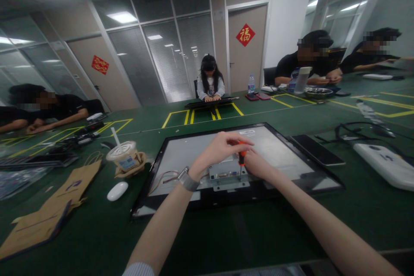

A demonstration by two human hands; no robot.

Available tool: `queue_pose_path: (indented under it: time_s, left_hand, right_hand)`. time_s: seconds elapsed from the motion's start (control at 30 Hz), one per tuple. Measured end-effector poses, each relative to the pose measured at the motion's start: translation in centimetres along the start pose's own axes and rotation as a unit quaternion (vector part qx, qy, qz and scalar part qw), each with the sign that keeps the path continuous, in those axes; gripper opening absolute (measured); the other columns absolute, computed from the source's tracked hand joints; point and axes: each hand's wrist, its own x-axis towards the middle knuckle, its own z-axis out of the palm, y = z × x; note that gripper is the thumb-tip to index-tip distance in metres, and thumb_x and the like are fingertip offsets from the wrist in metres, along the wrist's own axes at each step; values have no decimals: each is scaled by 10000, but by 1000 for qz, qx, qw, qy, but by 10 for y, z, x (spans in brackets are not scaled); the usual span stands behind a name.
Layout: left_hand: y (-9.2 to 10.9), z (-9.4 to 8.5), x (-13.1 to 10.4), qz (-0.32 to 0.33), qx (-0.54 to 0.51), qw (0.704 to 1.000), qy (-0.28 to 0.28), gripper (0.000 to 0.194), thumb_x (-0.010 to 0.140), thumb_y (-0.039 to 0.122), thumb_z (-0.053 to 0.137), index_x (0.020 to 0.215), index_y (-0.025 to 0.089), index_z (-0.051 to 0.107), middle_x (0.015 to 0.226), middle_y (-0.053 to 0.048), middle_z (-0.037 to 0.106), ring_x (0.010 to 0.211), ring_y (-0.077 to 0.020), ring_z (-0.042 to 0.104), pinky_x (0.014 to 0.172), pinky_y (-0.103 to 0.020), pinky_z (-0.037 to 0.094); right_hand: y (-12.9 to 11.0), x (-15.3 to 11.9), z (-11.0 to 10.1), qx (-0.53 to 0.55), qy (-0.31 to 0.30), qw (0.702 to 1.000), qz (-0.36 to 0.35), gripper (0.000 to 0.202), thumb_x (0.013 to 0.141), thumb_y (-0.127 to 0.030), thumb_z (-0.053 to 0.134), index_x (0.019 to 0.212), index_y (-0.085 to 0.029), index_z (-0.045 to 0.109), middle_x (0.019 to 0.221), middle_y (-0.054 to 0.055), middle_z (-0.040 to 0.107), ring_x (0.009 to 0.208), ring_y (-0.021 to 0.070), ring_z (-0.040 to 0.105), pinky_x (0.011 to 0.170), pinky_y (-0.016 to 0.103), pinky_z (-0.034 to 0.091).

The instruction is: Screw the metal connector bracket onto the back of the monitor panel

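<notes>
A flat monitor panel [181, 148] with a black frame lies back side up on the green table in front of me. On its near part is a metal box with ports [226, 174], fixed on a bracket. An orange and black screwdriver [242, 158] stands upright, its shaft pointing down at the bracket beside the ports. My left hand [220, 146], with a watch on its wrist, has its fingers closed about the top of the handle. My right hand [257, 164] grips the handle lower down from the right. Thin wires [166, 177] lie left of the box.
Left of the panel are a drink cup [124, 155] in a carton holder, a white mouse [117, 191] and a paper bag [54, 207]. To the right lie a phone [317, 148], a white device [384, 166] and black cables [349, 131]. Several people sit around the table.
</notes>
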Motion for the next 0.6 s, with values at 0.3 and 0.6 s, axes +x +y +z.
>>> queue_pose_path:
  time_s: [0.3,0.6]
  left_hand:
    - [9,-7,-5,17,4,999,-36,263,944,191,583,1125,194,774,1129,-88,766,1047,-197,702,939,-342,557]
    - [9,-5,-5,3,76,997,13,230,928,252,636,1086,184,789,1072,-86,781,969,-196,707,901,-334,550]
  right_hand:
    - [-3,0,-4,-14,-12,1000,6,581,899,-13,434,1444,-173,558,1471,183,590,1446,308,466,1185,556,365]
    - [-5,-1,-6,-22,-18,1000,8,592,887,9,403,1424,-170,575,1509,182,557,1441,324,473,1158,574,393]
